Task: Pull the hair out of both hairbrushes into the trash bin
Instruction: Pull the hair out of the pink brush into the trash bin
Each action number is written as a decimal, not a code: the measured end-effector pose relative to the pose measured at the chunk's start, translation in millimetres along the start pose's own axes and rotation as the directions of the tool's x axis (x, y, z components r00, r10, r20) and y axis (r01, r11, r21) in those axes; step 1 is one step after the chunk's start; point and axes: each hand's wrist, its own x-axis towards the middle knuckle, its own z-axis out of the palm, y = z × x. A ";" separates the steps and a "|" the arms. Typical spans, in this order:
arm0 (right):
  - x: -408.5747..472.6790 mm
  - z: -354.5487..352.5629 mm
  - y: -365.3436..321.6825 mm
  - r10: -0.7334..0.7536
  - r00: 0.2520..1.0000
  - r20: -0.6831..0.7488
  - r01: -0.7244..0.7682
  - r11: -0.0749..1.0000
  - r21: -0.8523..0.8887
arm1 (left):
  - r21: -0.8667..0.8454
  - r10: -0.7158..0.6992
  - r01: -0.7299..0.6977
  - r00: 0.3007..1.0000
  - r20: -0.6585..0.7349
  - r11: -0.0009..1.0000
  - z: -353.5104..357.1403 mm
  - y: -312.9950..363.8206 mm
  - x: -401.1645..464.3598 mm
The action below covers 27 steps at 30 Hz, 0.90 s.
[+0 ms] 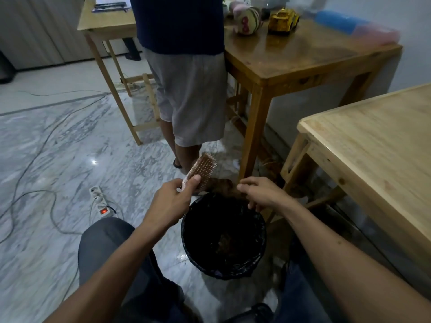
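Head view, angled down, close.

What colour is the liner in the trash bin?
Black, a glossy crinkled bag lining the trash bin, seen in the head view.

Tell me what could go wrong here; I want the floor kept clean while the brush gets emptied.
1. The right hand pulls a clump of hair near the far rim of the bin, not over its middle, so strands may drop onto the floor.
2. The left hand holds the brush beyond the rim, so loosened hair could fall outside.
3. A power strip and cables lie close by; stray hair could land there.
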 end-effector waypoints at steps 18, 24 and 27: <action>-11.6 16.1 3.6 -0.380 0.925 0.003 0.366 0.893 0.264 | 0.079 0.048 -0.040 0.993 -0.110 0.996 -5.2 21.1 11.5; -12.8 6.5 -7.9 -0.394 0.914 0.095 0.391 0.919 0.044 | -0.041 0.017 -0.030 0.961 -0.276 0.999 -17.7 20.8 27.6; -12.0 3.4 4.5 -0.363 0.922 0.137 0.363 0.932 0.027 | -0.156 -0.037 -0.023 0.927 -0.373 0.988 -44.5 22.2 35.9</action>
